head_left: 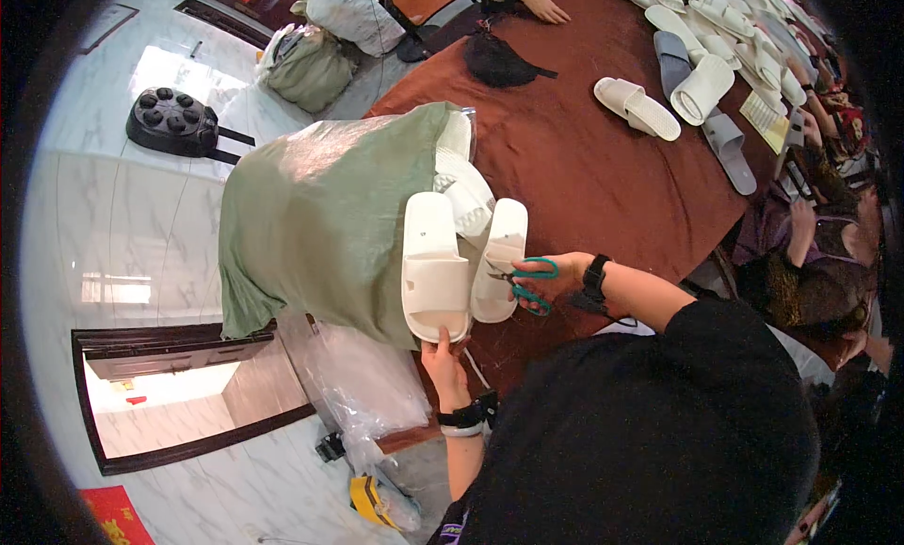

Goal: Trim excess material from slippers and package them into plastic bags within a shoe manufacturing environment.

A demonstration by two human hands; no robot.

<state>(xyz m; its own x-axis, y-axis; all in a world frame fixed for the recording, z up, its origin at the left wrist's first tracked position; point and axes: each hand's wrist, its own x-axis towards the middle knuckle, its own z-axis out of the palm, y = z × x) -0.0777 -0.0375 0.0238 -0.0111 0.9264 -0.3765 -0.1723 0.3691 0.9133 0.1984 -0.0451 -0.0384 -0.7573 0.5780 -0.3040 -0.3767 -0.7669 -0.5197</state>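
A white slide slipper (435,305) is gripped at its lower end between the thumb and fingers of my left hand (446,368). My right hand (563,277) is closed round a pair of scissors (534,268) with teal handles, its blades pointing left over a second white slipper (509,227). That second slipper lies just right of the first, on the brown cloth. Behind both, more white slippers (461,192) stick out of the mouth of a green woven sack (315,216). Whether the blades touch the slipper, I cannot tell.
The table wears a brown cloth (565,159). A black cap (504,60) and a single white slipper (640,109) lie toward its far side. White and grey slippers (725,145) pile up at the right, near other people. Another person's hand (543,7) rests at the far edge.
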